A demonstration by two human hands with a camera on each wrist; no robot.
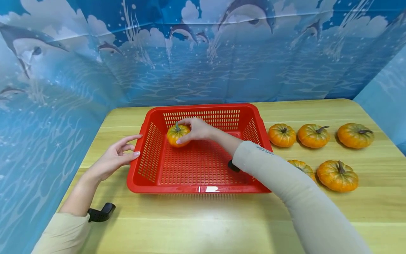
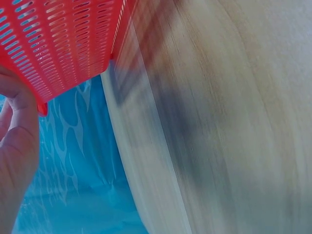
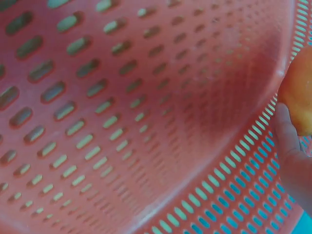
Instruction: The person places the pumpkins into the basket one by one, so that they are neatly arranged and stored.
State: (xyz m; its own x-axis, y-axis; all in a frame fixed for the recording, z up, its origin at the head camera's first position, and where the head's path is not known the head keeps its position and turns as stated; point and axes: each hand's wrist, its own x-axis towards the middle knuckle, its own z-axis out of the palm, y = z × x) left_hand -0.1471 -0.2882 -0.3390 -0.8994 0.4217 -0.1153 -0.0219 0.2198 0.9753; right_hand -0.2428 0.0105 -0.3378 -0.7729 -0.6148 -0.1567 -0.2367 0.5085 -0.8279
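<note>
A red plastic basket (image 1: 203, 188) with slotted walls stands on the wooden table. Inside it, towards its back left corner, my right hand (image 1: 198, 129) grips a small orange-and-green pumpkin (image 1: 173, 137) from its right side, thumb in front and fingers near the stem. The right wrist view shows part of this pumpkin (image 3: 298, 92) and the thumb at its edge. My left hand (image 1: 112, 155) is at the basket's left rim, its index finger and thumb spread apart and touching the rim. Whether the pumpkin touches the basket's floor is hard to tell.
Right of the basket lie several more pumpkins: three in a back row, including one by the rim (image 1: 281, 135), and a front pair, one (image 1: 337, 175) in full sight, the other (image 1: 301, 165) partly behind my right sleeve. A dolphin-print curtain (image 1: 203, 70) closes off the back and sides.
</note>
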